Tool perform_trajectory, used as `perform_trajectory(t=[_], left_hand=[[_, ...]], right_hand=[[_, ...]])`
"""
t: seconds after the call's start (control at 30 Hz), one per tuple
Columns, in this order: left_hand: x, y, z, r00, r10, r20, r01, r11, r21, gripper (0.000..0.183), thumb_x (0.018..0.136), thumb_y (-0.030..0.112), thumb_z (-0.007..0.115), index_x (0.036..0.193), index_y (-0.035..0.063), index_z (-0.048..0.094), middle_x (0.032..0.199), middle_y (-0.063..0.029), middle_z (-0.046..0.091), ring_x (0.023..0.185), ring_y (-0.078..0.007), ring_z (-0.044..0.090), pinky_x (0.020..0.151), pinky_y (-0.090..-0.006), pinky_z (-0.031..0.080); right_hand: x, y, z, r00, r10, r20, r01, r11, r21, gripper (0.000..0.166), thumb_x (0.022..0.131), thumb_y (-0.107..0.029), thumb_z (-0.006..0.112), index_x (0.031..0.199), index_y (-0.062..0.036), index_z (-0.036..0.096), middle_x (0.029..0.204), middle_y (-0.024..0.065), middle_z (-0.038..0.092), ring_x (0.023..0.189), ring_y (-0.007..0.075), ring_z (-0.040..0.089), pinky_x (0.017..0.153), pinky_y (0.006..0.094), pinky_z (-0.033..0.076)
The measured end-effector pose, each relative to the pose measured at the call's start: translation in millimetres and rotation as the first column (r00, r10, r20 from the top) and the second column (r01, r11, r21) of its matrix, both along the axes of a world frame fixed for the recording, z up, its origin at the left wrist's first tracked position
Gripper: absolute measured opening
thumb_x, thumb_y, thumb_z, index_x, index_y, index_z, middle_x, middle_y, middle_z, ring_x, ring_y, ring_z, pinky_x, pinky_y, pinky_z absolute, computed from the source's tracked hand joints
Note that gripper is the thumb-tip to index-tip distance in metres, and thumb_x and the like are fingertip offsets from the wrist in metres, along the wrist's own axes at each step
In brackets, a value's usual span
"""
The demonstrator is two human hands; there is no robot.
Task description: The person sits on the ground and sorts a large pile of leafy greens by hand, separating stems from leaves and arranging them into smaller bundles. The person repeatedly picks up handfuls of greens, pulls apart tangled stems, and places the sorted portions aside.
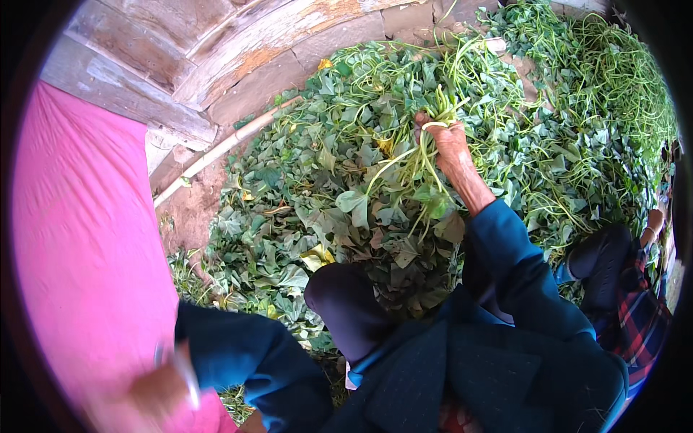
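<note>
My right hand is closed around a bunch of pale green leafy vine stems, whose leaves hang down over the pile. Beneath and around it spreads a large heap of cut green vines and leaves, some of them yellow. At the lower left, my left hand is blurred, with a bangle at the wrist, over a pink cloth. Whether its fingers hold anything cannot be made out.
A pale pole lies along the heap's left edge, near a weathered wooden structure. Finer green stems are piled at the upper right. Another person in a plaid garment sits at the right, one hand near the heap.
</note>
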State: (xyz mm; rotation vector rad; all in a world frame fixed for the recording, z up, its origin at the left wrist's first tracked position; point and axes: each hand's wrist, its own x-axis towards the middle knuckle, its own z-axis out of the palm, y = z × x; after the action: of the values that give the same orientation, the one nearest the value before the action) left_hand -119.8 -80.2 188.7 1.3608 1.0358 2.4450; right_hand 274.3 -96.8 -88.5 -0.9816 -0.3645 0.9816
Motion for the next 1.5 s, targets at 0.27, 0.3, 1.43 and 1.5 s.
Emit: perform_trajectory(t=[0.27, 0.3, 1.43, 1.5], left_hand=[[82.4, -79.2, -70.0, 0.577, -0.816, 0.03, 0.754, 0.547, 0.365, 0.04, 0.09, 0.024, 0.046, 0.12, -0.0018, 0.043, 0.127, -0.0172, 0.042, 0.112, -0.0218, 0.044, 0.095, -0.0396, 0.035], [114.1, -47.5, -96.9, 0.726, -0.643, -0.244, 0.655, 0.755, -0.04, 0.028, 0.09, 0.02, 0.045, 0.109, -0.0002, 0.052, 0.109, -0.0132, 0.052, 0.098, -0.0193, 0.052, 0.082, -0.0332, 0.042], [204.3, -13.0, -270.5, 0.268, -0.897, 0.352, 0.703, -0.068, -0.708, 0.018, 0.081, -0.005, 0.038, 0.077, -0.0001, 0.055, 0.064, -0.0018, 0.051, 0.055, -0.0071, 0.041, 0.05, -0.0209, 0.033], [207.8, -15.6, -269.0, 0.424, -0.865, 0.269, 0.714, 0.136, -0.687, 0.02, 0.08, -0.005, 0.038, 0.075, 0.0033, 0.055, 0.063, 0.0013, 0.049, 0.053, -0.0047, 0.038, 0.047, -0.019, 0.03]], right_hand=[[-19.7, -8.5, 27.5, 0.985, 0.115, 0.126, -0.13, 0.985, 0.116, 0.006, 0.077, 0.002, 0.056, 0.083, 0.0012, 0.06, 0.068, 0.0069, 0.061, 0.059, 0.0135, 0.058, 0.052, 0.0253, 0.047], [-15.3, -11.6, 23.8, 0.981, 0.119, 0.153, -0.138, 0.984, 0.116, 0.005, 0.078, 0.0, 0.057, 0.082, 0.0009, 0.06, 0.067, 0.0064, 0.061, 0.059, 0.013, 0.058, 0.052, 0.0251, 0.046], [21.4, -5.6, 35.1, 0.926, -0.329, 0.186, 0.285, 0.931, 0.227, 0.014, 0.082, -0.014, 0.062, 0.082, -0.0013, 0.057, 0.065, 0.0048, 0.057, 0.052, 0.0111, 0.052, 0.046, 0.0232, 0.042], [19.8, -7.5, 39.3, 0.887, -0.366, 0.283, 0.322, 0.927, 0.19, 0.014, 0.081, -0.014, 0.064, 0.081, -0.0011, 0.058, 0.063, 0.0037, 0.058, 0.051, 0.0099, 0.053, 0.046, 0.022, 0.042]])
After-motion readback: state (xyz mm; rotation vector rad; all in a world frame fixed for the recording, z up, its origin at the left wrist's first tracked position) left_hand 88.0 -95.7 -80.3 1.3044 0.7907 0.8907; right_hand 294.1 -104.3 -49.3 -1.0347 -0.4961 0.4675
